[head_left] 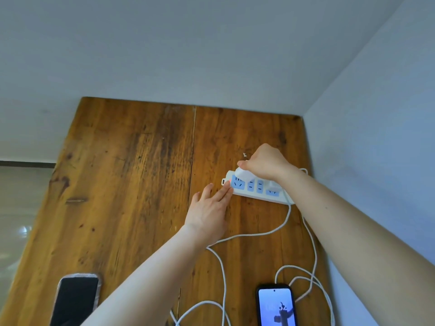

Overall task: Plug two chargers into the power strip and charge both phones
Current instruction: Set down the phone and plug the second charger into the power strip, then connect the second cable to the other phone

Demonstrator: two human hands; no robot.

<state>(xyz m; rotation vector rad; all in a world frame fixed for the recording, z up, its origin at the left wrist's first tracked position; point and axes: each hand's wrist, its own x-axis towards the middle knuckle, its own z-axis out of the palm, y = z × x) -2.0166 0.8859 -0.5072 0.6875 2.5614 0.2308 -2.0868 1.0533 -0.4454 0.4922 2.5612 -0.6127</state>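
Power strip [256, 188], white with blue socket panels and a small red light at its left end, lies on a wooden table [131, 184] near the right-hand wall [376, 149]. The right hand [264, 162] is over the strip's left half, fingers curled around a white charger [244, 173] that it grasps from above, the charger's body sitting at the strip's top edge over the leftmost socket panel; whether its prongs are fully seated cannot be told. The left hand [210, 211] lies flat and open, palm down, holding nothing, its fingertips touching the strip's left end just beside the red light. A second white charger [274, 184] sits in a socket toward the strip's right end, partly hidden by the right wrist. White cables [256, 234] trail from the strip toward the near edge of the table, looping and crossing. At the near right, a phone with a lit screen [276, 305] lies face up with a cable loop just beside it. At the near left, well apart, a phone with a dark screen [76, 300] lies face up.
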